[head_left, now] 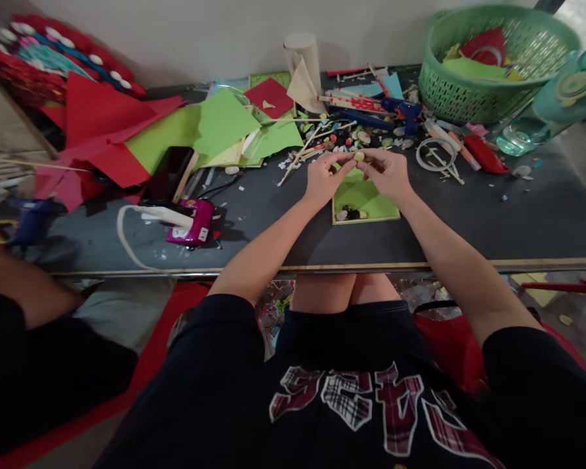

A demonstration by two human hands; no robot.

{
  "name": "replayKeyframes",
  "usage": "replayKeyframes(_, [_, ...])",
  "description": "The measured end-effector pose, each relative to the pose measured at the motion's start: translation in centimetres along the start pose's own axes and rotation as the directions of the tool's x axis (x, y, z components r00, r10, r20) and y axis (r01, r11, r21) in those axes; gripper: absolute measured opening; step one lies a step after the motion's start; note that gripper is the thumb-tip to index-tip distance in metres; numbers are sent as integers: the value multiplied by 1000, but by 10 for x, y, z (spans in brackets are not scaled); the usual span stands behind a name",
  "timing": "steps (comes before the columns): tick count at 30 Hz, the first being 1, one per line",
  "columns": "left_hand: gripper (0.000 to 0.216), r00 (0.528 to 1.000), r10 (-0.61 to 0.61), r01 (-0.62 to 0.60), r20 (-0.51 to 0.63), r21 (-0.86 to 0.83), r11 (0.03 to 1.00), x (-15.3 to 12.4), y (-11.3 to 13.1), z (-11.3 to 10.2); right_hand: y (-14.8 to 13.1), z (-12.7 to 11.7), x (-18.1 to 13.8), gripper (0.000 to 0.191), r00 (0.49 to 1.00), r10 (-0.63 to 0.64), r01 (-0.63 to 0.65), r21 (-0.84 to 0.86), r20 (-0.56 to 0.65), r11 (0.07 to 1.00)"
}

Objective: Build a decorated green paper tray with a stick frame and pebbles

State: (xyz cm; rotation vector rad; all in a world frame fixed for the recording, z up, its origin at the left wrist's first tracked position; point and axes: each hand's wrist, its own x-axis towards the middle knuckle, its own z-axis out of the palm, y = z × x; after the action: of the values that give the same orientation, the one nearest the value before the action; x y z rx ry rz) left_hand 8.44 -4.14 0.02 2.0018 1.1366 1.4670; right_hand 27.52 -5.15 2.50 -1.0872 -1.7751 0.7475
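A small pale yellow-green piece, perhaps a pebble, sits between the fingertips of both hands. My left hand pinches it from the left, thumb and forefinger closed. From the other side my right hand grips it the same way. Just below them lies a green board with a pale raised border, its far part hidden by my hands. Several dark and light pebbles rest in the board's near left corner.
Behind my hands are scattered pebbles, sticks and a blue glue gun. A tape roll, green basket and bottle stand right. Coloured paper, a phone and purple power socket lie left, near another person's arm.
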Motion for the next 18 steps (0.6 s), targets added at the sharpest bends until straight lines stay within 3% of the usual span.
replayKeyframes(12, [53,999,46,-46,18,-28,999,2,-3,-5,1,-1,-2,40,999,-34,34,8,40,999])
replayKeyframes(18, [63,997,83,-83,-12,-44,996,2,-1,-2,-3,1,-2,32,999,-10,9,48,36,999])
